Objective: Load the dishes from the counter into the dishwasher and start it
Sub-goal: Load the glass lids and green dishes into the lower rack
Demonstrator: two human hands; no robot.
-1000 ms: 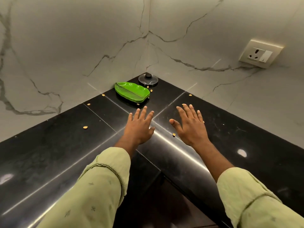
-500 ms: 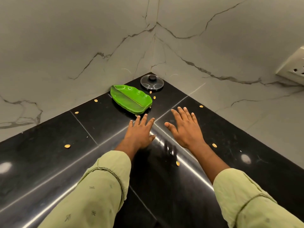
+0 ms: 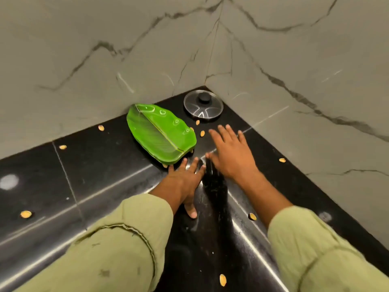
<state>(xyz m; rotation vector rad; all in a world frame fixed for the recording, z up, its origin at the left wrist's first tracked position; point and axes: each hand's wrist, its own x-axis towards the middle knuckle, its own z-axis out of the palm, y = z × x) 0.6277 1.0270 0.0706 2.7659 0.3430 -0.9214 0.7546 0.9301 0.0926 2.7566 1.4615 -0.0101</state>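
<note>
Glossy green leaf-shaped plate (image 3: 160, 135) flat on the polished black stone bench (image 3: 101, 165), right at the fingertips of the left grip (image 3: 183, 182) and just left of the right grip (image 3: 229, 154), far end close against the wall. Cannot tell whether the left fingertips actually touch the plate's near edge.

Small round glass lid (image 3: 203, 107) with metal rim and black knob, knob up, in the bench's inner corner, just beyond the right grip's fingertips and apart from them.

Left grip open: palm down, fingers straight and slightly spread toward the plate, thumb turned back toward the sleeve, holding nothing. Right grip open too: palm down, fingers spread and pointing at the lid, empty. Both low over the bench, side by side and nearly touching; resting or hovering, cannot tell.

Small pale tan seeds (image 3: 202, 133) scattered over the bench: a few between the right grip's fingertips and the lid, others well off to either side and behind both wrists.

Loose light green sleeves (image 3: 126, 239) behind both grips. Grey marble-look wall (image 3: 84, 49) with dark veins beyond plate and lid.
</note>
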